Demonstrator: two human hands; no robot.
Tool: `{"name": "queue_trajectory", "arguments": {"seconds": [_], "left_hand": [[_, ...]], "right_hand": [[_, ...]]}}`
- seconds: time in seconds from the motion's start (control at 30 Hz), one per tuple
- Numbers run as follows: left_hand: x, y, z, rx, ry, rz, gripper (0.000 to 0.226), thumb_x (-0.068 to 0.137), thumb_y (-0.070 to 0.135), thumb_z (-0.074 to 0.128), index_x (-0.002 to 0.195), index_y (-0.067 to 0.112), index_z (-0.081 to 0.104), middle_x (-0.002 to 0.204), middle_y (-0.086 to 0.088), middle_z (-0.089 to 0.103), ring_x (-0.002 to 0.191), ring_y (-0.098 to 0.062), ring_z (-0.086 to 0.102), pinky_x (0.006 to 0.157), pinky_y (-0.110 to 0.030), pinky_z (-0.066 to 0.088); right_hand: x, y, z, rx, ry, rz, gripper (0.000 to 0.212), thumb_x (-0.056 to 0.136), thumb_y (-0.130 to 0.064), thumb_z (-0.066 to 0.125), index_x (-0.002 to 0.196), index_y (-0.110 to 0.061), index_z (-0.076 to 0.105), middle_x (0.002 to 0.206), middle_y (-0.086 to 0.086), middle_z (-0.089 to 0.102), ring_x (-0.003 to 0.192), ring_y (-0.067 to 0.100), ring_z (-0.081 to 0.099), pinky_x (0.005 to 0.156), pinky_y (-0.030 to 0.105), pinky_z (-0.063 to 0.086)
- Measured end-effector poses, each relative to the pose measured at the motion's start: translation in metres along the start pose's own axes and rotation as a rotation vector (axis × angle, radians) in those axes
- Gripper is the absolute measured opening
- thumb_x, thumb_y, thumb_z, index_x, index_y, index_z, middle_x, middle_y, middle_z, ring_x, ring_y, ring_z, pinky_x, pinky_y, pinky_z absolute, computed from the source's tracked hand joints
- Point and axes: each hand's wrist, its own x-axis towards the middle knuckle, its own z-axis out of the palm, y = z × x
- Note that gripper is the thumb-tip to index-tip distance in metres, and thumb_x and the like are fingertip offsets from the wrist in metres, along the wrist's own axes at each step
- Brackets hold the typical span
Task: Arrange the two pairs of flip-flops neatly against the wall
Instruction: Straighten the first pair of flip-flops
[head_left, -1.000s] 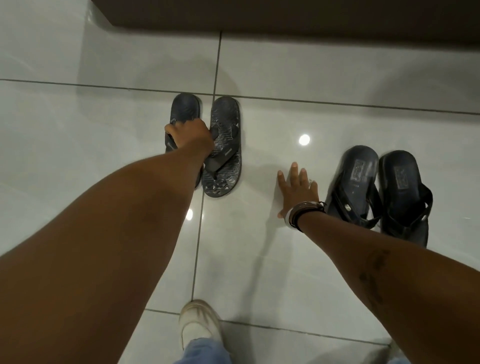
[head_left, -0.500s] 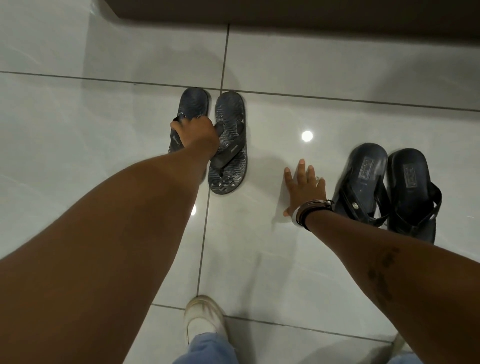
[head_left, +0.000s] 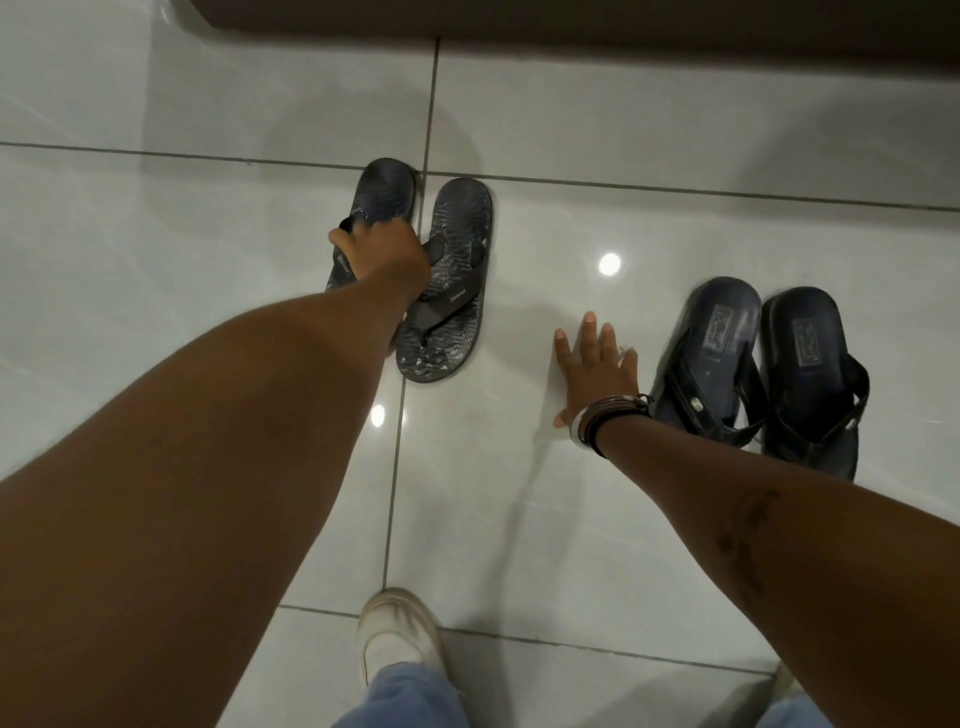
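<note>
L arm stretched far fwd across the frame, bare forearm running diagonally up from bottom left, wrist bent slightly; left hand (head_left: 383, 254) closed over the strap area of the left patterned flip-flop (head_left: 382, 200), knuckles up, fingers curled round the strap – grasping it. That flip-flop's heel end sits further fwd than its mate, nearly touching the tile grout line; its toe end is hidden under the hand and wrist. Whether it's lifted off the floor or just gripped flat, can't tell. Its mate, the right patterned flip-flop (head_left: 452, 291), lies flat just beside it, touching or nearly so, strap facing up, set a bit nearer the person. R arm reaches fwd from lower right, forearm w/ a dark mark on the skin, bracelets (head_left: 602, 418) stacked at the wrist. Right hand (head_left: 597, 366) is released: palm down, fingers spread, pressed flat on the floor tiles (head_left: 519, 519), holding nothing. Just right of it the dark flip-flop pair (head_left: 769, 364) stands side by side, touching, heels pointing away from the person; right wrist is near the closer one but apart from it. Both pairs are well short of the dark wall base (head_left: 623, 21) along the top edge, w/ the patterned pair closer to it. At bottom centre a white shoe (head_left: 397, 631) and a blue jeans leg (head_left: 400, 699) show.
</note>
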Motion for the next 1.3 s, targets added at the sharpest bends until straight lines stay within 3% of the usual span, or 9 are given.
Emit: {"name": "queue_trajectory", "arguments": {"seconds": [0.23, 0.47, 0.67, 0.9, 1.0, 1.07, 1.13, 1.23, 1.3], "left_hand": [[0.000, 0.007, 0.000, -0.092, -0.013, -0.072, 0.026, 0.091, 0.042, 0.058, 0.093, 0.017, 0.058, 0.108, -0.012, 0.066, 0.118, -0.032, 0.049, 0.106, -0.051, 0.023], [0.000, 0.008, 0.004, -0.098, 0.006, -0.073, 0.033, 0.090, 0.049, 0.058, 0.087, 0.017, 0.048, 0.104, -0.011, 0.067, 0.114, -0.032, 0.051, 0.102, -0.050, 0.025], [0.001, 0.009, 0.004, -0.101, -0.012, -0.082, 0.032, 0.089, 0.048, 0.059, 0.091, 0.017, 0.054, 0.108, -0.012, 0.066, 0.119, -0.032, 0.049, 0.103, -0.052, 0.024], [-0.005, 0.010, -0.006, -0.095, -0.058, -0.146, 0.061, 0.081, 0.069, 0.053, 0.109, 0.015, 0.060, 0.119, -0.015, 0.062, 0.124, -0.035, 0.046, 0.106, -0.059, 0.022], [-0.019, 0.019, -0.021, -0.063, 0.014, -0.183, 0.051, 0.080, 0.059, 0.054, 0.103, 0.014, 0.062, 0.116, -0.015, 0.063, 0.122, -0.036, 0.046, 0.107, -0.061, 0.021], [-0.034, 0.031, -0.026, -0.015, 0.110, -0.112, 0.042, 0.084, 0.046, 0.050, 0.101, 0.011, 0.064, 0.116, -0.016, 0.063, 0.120, -0.036, 0.048, 0.108, -0.062, 0.024], [-0.052, 0.050, -0.025, 0.020, 0.169, 0.070, 0.047, 0.088, 0.043, 0.047, 0.112, 0.006, 0.063, 0.124, -0.020, 0.058, 0.121, -0.038, 0.049, 0.110, -0.061, 0.024], [-0.087, 0.093, -0.012, -0.060, 0.045, 0.371, 0.062, 0.092, 0.046, 0.050, 0.140, 0.008, 0.047, 0.147, -0.021, 0.041, 0.137, -0.036, 0.035, 0.116, -0.053, 0.020], [-0.107, 0.121, 0.005, -0.104, -0.074, 0.472, 0.075, 0.094, 0.053, 0.047, 0.154, 0.013, 0.024, 0.161, -0.019, 0.017, 0.148, -0.033, 0.016, 0.120, -0.052, 0.009]], "right_hand": [[0.002, 0.002, 0.001, -0.014, -0.007, -0.013, 0.117, 0.075, -0.054, 0.070, 0.148, -0.024, -0.016, 0.155, 0.019, -0.024, 0.144, 0.039, -0.011, 0.114, 0.056, 0.014], [0.003, 0.003, 0.003, -0.021, 0.007, -0.014, 0.119, 0.074, -0.056, 0.070, 0.148, -0.023, -0.016, 0.155, 0.020, -0.024, 0.144, 0.040, -0.011, 0.114, 0.057, 0.013], [0.003, 0.004, 0.003, -0.017, 0.000, -0.021, 0.119, 0.074, -0.057, 0.069, 0.148, -0.024, -0.017, 0.155, 0.020, -0.024, 0.144, 0.040, -0.011, 0.114, 0.058, 0.011], [-0.001, 0.004, 0.001, -0.009, 0.009, -0.018, 0.118, 0.074, -0.049, 0.072, 0.149, -0.022, -0.014, 0.156, 0.021, -0.021, 0.144, 0.041, -0.010, 0.114, 0.059, 0.008], [-0.002, 0.004, -0.002, 0.018, -0.013, -0.016, 0.114, 0.076, -0.042, 0.073, 0.150, -0.022, -0.011, 0.156, 0.020, -0.021, 0.144, 0.041, -0.011, 0.114, 0.061, 0.007], [-0.004, 0.007, -0.007, 0.038, -0.032, -0.042, 0.107, 0.079, -0.043, 0.069, 0.151, -0.022, -0.008, 0.157, 0.019, -0.019, 0.144, 0.040, -0.009, 0.113, 0.062, 0.005], [-0.007, 0.020, -0.013, 0.115, -0.008, -0.073, 0.098, 0.080, -0.049, 0.066, 0.150, -0.021, 0.004, 0.159, 0.014, -0.009, 0.145, 0.035, 0.003, 0.113, 0.062, 0.005], [-0.022, 0.067, -0.019, 0.238, 0.261, -0.005, 0.072, 0.084, -0.042, 0.061, 0.144, -0.016, 0.030, 0.159, 0.010, 0.014, 0.136, 0.030, 0.030, 0.110, 0.058, 0.018], [-0.032, 0.110, -0.014, 0.255, 0.393, 0.137, 0.062, 0.085, -0.035, 0.058, 0.139, -0.012, 0.039, 0.154, 0.015, 0.027, 0.132, 0.034, 0.035, 0.108, 0.056, 0.022]]}}
